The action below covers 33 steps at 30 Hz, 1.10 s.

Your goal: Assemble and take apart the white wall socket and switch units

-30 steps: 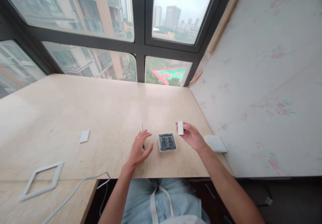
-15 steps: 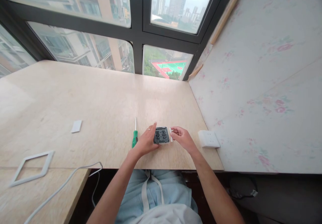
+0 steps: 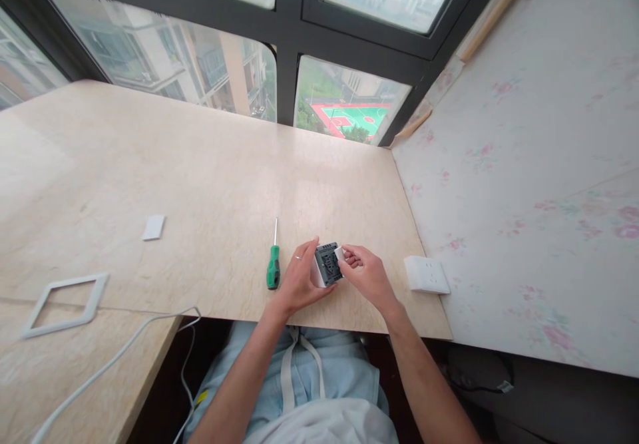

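Note:
My left hand (image 3: 299, 277) grips a grey square switch module (image 3: 328, 265) and holds it tilted above the table's front edge. My right hand (image 3: 367, 274) pinches a small white rocker piece (image 3: 339, 253) against the module's right side. A ring shows on my left hand. A green-handled screwdriver (image 3: 273, 263) lies on the table just left of my left hand, its shaft pointing away from me.
A white wall socket (image 3: 426, 274) lies at the right near the wall. A small white rocker piece (image 3: 153, 227) and a white square frame (image 3: 62, 303) lie at the left. A white cable (image 3: 114, 357) hangs over the beige table's (image 3: 200, 164) front edge. Windows stand behind.
My left hand took hold of the switch module and lifted it off the table. My right hand brought the white rocker piece down onto the module's right side. The view tilted downward.

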Each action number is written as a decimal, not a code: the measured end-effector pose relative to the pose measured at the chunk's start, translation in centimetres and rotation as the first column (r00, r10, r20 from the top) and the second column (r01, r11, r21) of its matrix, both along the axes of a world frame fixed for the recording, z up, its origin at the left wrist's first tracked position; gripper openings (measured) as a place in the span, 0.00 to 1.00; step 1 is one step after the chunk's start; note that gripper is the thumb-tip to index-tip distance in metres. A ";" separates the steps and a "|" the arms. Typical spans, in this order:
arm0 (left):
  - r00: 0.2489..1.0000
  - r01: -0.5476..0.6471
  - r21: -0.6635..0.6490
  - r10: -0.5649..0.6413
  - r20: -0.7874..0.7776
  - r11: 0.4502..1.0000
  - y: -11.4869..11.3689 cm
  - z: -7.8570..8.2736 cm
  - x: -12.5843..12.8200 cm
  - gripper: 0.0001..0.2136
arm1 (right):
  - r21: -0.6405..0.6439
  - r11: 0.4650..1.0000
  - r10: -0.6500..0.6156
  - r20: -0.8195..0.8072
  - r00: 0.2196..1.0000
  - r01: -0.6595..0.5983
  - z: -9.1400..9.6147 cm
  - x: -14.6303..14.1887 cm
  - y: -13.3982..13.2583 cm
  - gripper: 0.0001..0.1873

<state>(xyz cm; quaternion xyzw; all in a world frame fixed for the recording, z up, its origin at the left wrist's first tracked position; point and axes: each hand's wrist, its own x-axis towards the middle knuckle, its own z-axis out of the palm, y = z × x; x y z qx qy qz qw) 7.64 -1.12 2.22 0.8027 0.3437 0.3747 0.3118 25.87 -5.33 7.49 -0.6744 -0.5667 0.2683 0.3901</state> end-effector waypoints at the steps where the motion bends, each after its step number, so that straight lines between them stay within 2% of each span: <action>1: 1.000 -0.004 0.015 0.004 0.014 1.000 -0.1 0.1 0.0 0.47 | 0.000 1.000 0.000 -0.028 1.000 0.000 -0.2 -0.1 0.0 0.16; 6: 0.996 -0.021 0.086 0.013 0.087 0.996 -0.3 -0.2 0.0 0.47 | -0.059 0.998 -0.022 -0.163 0.986 0.012 -1.0 -0.2 0.2 0.18; 12: 0.995 -0.040 0.138 0.027 0.093 0.990 -0.3 -0.2 0.1 0.45 | -0.087 0.996 -0.042 -0.260 0.965 0.020 -0.8 -0.4 0.1 0.17; 26: 0.994 -0.099 0.147 0.090 0.067 0.984 -0.2 0.1 0.2 0.42 | -0.023 1.000 0.016 -0.060 0.998 -0.017 -0.1 -1.0 -0.2 0.12; 33: 0.990 -0.138 0.145 0.131 0.057 0.980 -0.2 0.1 0.2 0.42 | 0.049 0.997 -0.060 0.015 0.998 0.059 -1.2 -2.0 -0.1 0.14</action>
